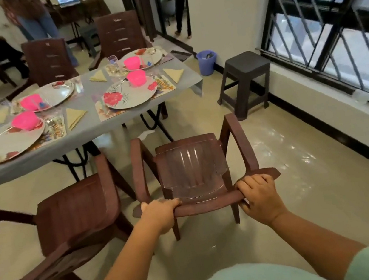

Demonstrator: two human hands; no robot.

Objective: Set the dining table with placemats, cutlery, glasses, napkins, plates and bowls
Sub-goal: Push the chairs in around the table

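Dining table (85, 131) fully laid; both hands on chair (192, 165).

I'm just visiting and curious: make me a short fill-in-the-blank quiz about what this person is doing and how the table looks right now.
1. Both hands, left hand and right hand, grip the top edge of a brown ____'s backrest.
2. Each floral plate on the table carries a bowl coloured ____.
3. The number of pink bowls on the table is ____.
4. The bucket on the floor by the wall is coloured ____.

Missing words: chair; pink; four; blue
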